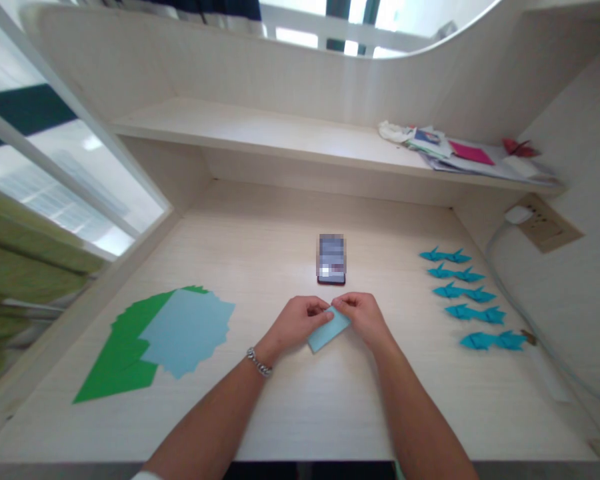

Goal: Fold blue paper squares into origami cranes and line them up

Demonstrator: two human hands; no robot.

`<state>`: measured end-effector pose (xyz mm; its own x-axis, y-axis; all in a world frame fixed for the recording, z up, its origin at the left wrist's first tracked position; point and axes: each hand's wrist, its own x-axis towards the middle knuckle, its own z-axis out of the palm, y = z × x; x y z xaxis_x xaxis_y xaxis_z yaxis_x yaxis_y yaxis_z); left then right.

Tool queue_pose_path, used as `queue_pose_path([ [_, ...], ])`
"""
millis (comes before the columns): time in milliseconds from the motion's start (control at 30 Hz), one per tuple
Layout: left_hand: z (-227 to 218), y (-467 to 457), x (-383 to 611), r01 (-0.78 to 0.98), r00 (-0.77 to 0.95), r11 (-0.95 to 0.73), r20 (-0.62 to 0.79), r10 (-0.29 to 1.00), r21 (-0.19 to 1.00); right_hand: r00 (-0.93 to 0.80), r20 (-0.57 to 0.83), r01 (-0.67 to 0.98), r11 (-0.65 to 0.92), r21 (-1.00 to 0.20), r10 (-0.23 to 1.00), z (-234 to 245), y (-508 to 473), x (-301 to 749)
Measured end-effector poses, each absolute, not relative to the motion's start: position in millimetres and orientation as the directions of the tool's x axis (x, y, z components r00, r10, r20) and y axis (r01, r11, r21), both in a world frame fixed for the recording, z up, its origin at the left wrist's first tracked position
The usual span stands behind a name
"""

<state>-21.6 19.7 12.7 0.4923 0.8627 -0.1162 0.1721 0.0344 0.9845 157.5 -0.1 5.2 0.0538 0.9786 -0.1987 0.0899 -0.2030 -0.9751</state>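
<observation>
A folded light-blue sheet of paper [329, 333] lies at a slant on the desk between both hands. My left hand [303, 321], below a chain bracelet [259, 362] on the wrist, pinches the paper's upper left edge with thumb and fingers. Gripping the upper right corner is my right hand [363, 315], its thumb and index finger close to the left thumb. The fingertips of both hands nearly meet along the top edge, so part of that edge is hidden. Just beyond the hands a phone [332, 260] rests on the desk, its screen blurred.
Fanned light-blue sheets [187, 333] overlap green sheets [115, 353] at the left. Several folded blue paper cranes [470, 312] stand in rows at the right. A cable [510, 293] runs down from the wall socket [550, 223]. Papers [430, 141] lie on the shelf [280, 133].
</observation>
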Motion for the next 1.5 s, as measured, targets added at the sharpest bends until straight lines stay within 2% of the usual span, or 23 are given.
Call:
queue_pose_path([
  [200, 11.3, 27.5, -25.8, 0.120, 0.337, 0.149, -0.182, 0.924, 0.981, 0.077, -0.252, -0.037, -0.249, -0.968, 0.965, 5.7, 0.4, 160.9],
  [433, 9.2, 29.6, -27.3, 0.064, 0.367, 0.225, -0.232, 0.901, 0.972, -0.029, -0.237, 0.032, -0.236, -0.971, 0.971, 4.1, -1.8, 156.5],
  [767, 12.9, 26.7, -26.9, 0.047, 0.419, 0.188, -0.190, 0.888, 0.981, 0.014, -0.260, -0.121, -0.256, -0.959, 0.966, 12.3, -4.3, 154.2],
  [1000, 18.4, 25.2, -25.9, 0.080, 0.360, 0.166, -0.184, 0.914, 0.983, -0.024, -0.328, -0.227, -0.325, -0.918, 0.944, 16.6, -5.8, 155.7],
  [1500, 17.2, 24.7, -25.2, 0.084, 0.326, 0.087, -0.110, 0.939, 0.993, 0.006, -0.305, -0.261, -0.293, -0.920, 0.952, 18.4, -6.9, 155.3],
])
